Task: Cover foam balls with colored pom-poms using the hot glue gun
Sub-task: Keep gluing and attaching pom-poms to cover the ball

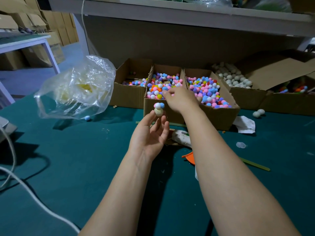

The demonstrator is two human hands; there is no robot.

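My left hand [150,133] pinches a cream foam ball [158,112] between fingertips, above the green table. A pink, a white and a blue pom-pom [159,105] sit stuck on its top. My right hand [180,99] reaches over the middle cardboard box [153,111] full of colored pom-poms [158,89], its fingertips down among them; whether it pinches one is hidden. No glue gun shows clearly; an orange part [189,157] peeks out under my right forearm.
A second pom-pom box [221,114] stands right of the middle one, and a box of white foam balls [233,77] further right. A crumpled clear plastic bag [76,89] sits left. A white cable [25,188] crosses the green table [68,159]. Loose foam balls [259,113] lie right.
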